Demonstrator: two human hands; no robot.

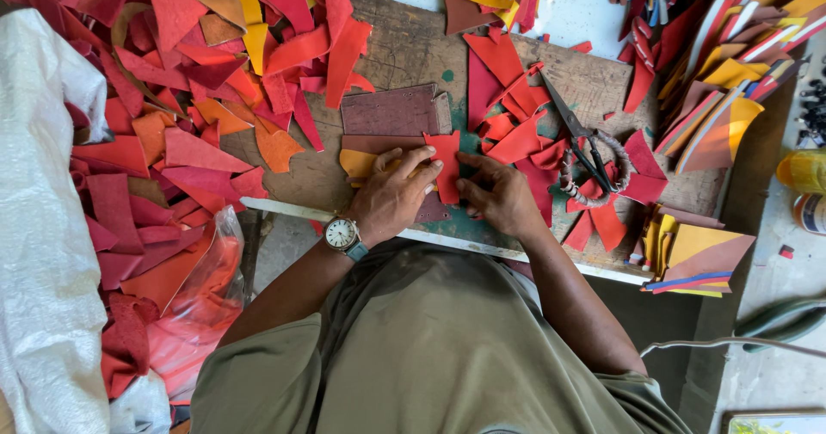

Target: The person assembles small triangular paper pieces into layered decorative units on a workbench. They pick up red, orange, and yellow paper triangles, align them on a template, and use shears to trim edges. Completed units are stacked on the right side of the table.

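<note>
**Both hands flat on a red leather piece at the bench edge**

At the near edge of the bench [404, 51], the fingers [419, 162] of the left hand [389, 200] lay spread and flat, gripping nothing, pinning a red leather piece [446, 166] and the yellow piece [355, 164] beneath it, apparently so they would not slide. The right hand [499, 195] pressed the red piece's other edge with bent fingers, likewise closed on nothing. Just above lay a maroon leather panel [391, 110], flat on the board, edges aligned with the pieces below. Black scissors [583, 141] rested to the right, handles toward the person, within easy reach. Red and orange leather scraps [185, 133] were heaped to the left, away from the working patch; stacked coloured strips [723, 73] sat at the far right.
</note>
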